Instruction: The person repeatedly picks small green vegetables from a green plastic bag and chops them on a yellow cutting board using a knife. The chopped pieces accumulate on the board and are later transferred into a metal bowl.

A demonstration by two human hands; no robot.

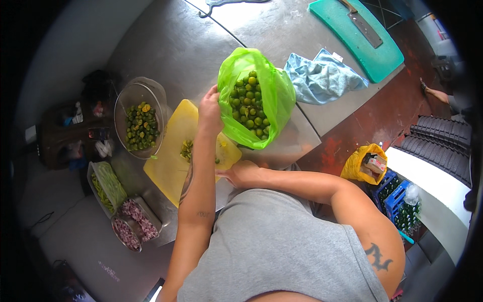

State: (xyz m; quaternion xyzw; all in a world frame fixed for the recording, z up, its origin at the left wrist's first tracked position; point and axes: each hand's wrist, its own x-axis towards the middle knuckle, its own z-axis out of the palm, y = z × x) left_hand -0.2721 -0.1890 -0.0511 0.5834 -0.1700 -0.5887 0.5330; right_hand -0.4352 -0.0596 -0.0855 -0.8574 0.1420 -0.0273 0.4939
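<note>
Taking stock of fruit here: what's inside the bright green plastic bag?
Small round green citrus fruits, heaped, show through the open mouth of the green plastic bag, its edge held by the left hand. Fruit beneath the top layer and the bag's bottom are covered.

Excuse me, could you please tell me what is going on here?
A person's left hand holds the edge of an open green bag of small green fruits. The right hand is beside the yellow board; its grip is unclear. A little fruit lies on the board, with more in the bowl to the left.
</note>
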